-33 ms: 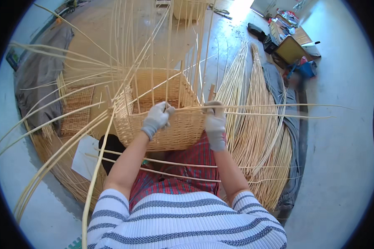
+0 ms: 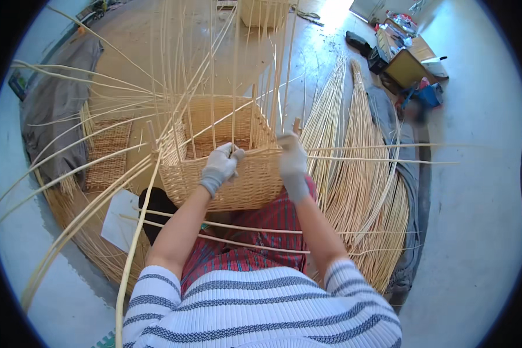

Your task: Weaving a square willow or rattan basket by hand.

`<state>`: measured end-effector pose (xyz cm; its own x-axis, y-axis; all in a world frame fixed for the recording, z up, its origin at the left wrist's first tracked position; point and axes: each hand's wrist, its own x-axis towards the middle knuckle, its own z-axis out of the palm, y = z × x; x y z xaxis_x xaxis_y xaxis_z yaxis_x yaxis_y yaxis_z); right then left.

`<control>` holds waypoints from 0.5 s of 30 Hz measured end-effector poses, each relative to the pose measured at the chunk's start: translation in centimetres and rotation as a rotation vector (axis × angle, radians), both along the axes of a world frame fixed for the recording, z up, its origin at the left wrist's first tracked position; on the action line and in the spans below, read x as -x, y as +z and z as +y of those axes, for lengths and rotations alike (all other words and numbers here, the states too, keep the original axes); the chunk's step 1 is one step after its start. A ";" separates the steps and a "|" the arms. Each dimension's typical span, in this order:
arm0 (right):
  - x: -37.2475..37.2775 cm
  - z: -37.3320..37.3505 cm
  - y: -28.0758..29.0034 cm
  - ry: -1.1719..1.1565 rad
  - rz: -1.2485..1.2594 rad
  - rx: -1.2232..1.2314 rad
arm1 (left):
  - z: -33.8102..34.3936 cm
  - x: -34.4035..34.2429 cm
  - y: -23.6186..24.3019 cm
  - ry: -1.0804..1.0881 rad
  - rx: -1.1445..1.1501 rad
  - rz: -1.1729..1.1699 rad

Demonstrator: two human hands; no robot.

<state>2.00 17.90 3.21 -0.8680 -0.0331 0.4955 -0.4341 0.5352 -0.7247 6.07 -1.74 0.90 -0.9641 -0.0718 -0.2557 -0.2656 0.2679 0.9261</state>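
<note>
A woven wicker basket (image 2: 238, 188) with unfinished walls sits in front of me, its upright stakes rising from the rim. My left hand (image 2: 219, 165), in a pale work glove, pinches willow rods at the near rim. My right hand (image 2: 293, 165), gloved too and smeared by motion, is closed round the same rods near the right corner. These willow rods (image 2: 383, 158) stretch out to the right past it. At the left corner more long rods (image 2: 98, 197) fan out from the rim. A wooden corner post (image 2: 296, 124) stands just above my right hand.
Bundles of peeled willow rods (image 2: 365, 191) lie on the floor to the right, on dark cloth. A flat woven panel (image 2: 107, 151) and a grey cloth (image 2: 55, 110) are at the left. Loose rods cross my lap. A cluttered table (image 2: 409, 69) stands far right.
My right hand has shifted slightly left and up along the basket rim. The rod ends at the right have moved a little left with it. My left hand stays almost in place.
</note>
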 end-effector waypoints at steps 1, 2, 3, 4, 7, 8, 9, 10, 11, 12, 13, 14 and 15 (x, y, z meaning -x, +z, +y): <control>1.2 -1.4 0.4 0.083 -0.008 0.052 | 0.2 0.0 -0.2 0.052 -0.036 -0.007; 2.2 -2.0 0.8 0.195 -0.019 0.098 | 0.2 -0.1 -0.4 0.096 -0.091 -0.082; 3.1 -2.6 0.9 0.080 0.066 -0.008 | 0.2 -0.1 -0.5 0.123 -0.058 0.007; 3.7 -2.7 1.0 0.010 0.169 -0.114 | 0.2 -0.4 -0.5 0.132 -0.044 0.002; 4.1 -2.2 1.1 0.183 -0.147 0.274 | 0.3 -0.5 -0.3 0.118 -0.044 -0.072; 3.9 -1.8 1.3 0.211 -0.285 0.407 | 0.4 -0.5 -0.2 0.115 -0.065 -0.050; 3.8 -1.8 1.6 0.182 -0.457 0.551 | 0.5 -0.4 -0.1 0.115 -0.040 -0.093; 3.7 -2.0 1.9 0.168 -0.300 0.423 | 0.6 -0.2 0.0 0.118 -0.024 -0.087; 3.9 -2.4 2.5 0.136 -0.110 0.175 | 0.8 -0.1 0.1 0.128 -0.014 -0.096; 4.2 -3.2 3.0 0.066 0.048 -0.061 | 0.9 0.0 0.2 0.163 -0.002 -0.074; 4.9 -4.1 3.7 -0.006 0.245 -0.291 | 0.9 0.1 0.2 0.187 0.005 -0.079; 5.7 -5.0 4.4 -0.030 0.186 -0.365 | 1.0 0.1 0.2 0.198 0.004 -0.133; 6.8 -5.8 5.0 -0.023 0.222 -0.434 | 1.0 0.1 0.2 0.199 0.018 -0.081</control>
